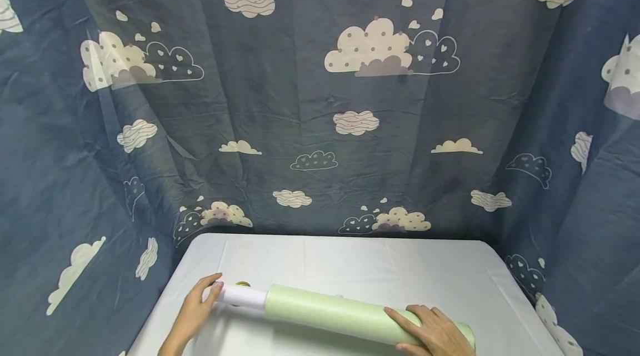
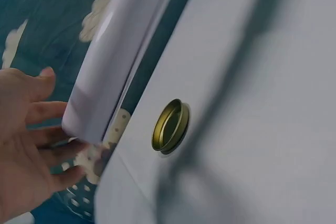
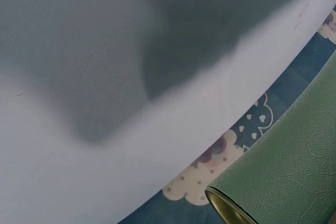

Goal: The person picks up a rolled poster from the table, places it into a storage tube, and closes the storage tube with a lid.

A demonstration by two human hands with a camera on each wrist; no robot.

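A long pale-green tube (image 1: 325, 311) with textured skin lies crosswise above the white table. From its left end sticks out a smooth white roll (image 1: 245, 296), also large in the left wrist view. My right hand (image 1: 432, 331) grips the tube near its right end, fingers over the top and thumb on the near side. At the roll's free end is my left hand (image 1: 195, 306), its fingers extended and the tips right by that end; the left wrist view shows the thumb apart from the roll. A gold round lid (image 2: 171, 126) lies on the table, partly hidden behind the roll in the head view.
The white tabletop (image 1: 400, 261) has rounded far corners. Dark blue cloth (image 1: 310, 84) with printed clouds hangs behind it and at both sides. In the right wrist view, the tube's gold-rimmed end (image 3: 226, 208) shows beyond the table's edge.
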